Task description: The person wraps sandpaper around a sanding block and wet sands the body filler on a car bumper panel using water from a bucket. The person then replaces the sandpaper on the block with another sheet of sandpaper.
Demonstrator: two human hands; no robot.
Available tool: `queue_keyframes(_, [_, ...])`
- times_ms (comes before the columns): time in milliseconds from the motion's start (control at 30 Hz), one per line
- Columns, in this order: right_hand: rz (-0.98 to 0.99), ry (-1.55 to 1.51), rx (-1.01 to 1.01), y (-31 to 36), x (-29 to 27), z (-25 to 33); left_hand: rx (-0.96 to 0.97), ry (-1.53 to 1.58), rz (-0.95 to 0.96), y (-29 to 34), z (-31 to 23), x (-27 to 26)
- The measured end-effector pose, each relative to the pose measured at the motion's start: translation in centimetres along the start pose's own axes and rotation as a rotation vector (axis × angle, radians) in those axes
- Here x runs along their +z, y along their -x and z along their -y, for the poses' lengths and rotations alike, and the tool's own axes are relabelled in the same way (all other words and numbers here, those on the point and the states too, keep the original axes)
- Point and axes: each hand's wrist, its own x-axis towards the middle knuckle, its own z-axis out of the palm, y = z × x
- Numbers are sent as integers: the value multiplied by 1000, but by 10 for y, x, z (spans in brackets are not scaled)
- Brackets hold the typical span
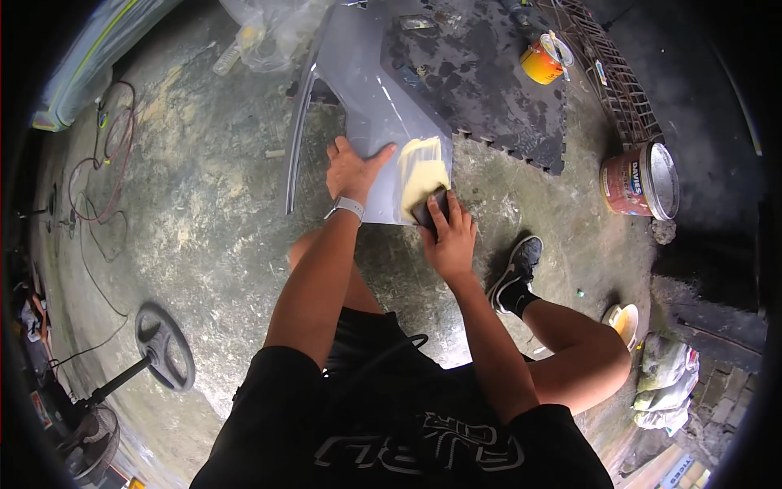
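Note:
A grey car body panel (356,49) lies in front of me, its near end close to my knees. Pale yellow filler (423,167) covers a patch at its near right corner. My right hand (452,244) grips a dark sanding block (429,209) against the lower edge of that patch. On the panel's left side rests my left hand (352,171), fingers spread and thumb pointing toward the filler. It holds nothing, and a watch is on that wrist.
A black foam mat (505,90) lies under the panel's far part, with a yellow-orange can (544,61) on it. A large red-brown bucket (627,183) lies at the right. To the left are a steering wheel (165,346) and a thin hose (122,167). Clear plastic sheeting (277,33) lies far left.

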Motion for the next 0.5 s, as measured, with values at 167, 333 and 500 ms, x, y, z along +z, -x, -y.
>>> queue_keyframes(167, [-40,7,113,-115,8,-37,35,14,7,3,-9,7])
queue_keyframes(333, [-27,25,63,-75,17,-21,35,31,-19,-1,1,6])
queue_keyframes(500, [-17,-12,-27,-14,6,-3,9,3,-3,-1,0,1])
